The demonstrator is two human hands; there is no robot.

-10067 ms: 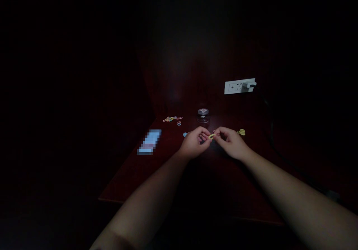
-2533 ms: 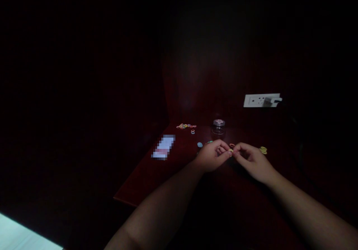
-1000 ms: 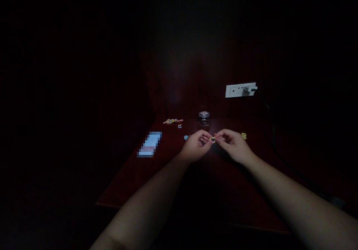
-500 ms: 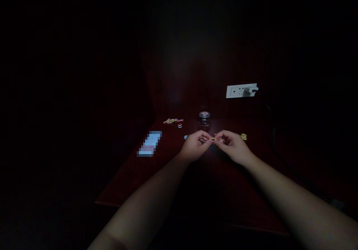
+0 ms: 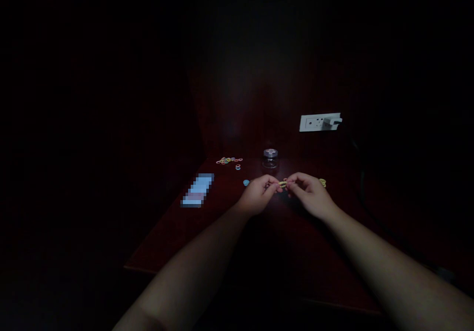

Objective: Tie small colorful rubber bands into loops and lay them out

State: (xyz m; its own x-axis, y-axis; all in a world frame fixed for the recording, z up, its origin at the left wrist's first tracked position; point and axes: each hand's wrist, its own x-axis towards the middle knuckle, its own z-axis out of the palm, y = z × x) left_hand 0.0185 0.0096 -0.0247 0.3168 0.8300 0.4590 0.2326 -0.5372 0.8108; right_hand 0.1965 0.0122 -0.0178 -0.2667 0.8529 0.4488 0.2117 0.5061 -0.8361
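My left hand [image 5: 257, 195] and my right hand [image 5: 309, 194] meet over a dark red table [image 5: 207, 232], fingers pinched together on a small yellow ring [image 5: 283, 185] held between them. A few more yellow rings [image 5: 323, 182] lie just right of my right hand. One blue ring [image 5: 246, 183] rests left of my left hand. Behind the hands stands a small clear jar [image 5: 270, 157]. A loose heap of several coloured rings [image 5: 228, 160] lies at the back left of the table.
A pale flat rectangular object [image 5: 197, 190] lies on the table's left side. A white wall socket with a plug in it [image 5: 320, 122] sits on the dark wall, its cable [image 5: 361, 183] dropping to the right. The room is very dark.
Both hands stay pinched on the yellow ring with only slight finger movement. The view has shifted a little.
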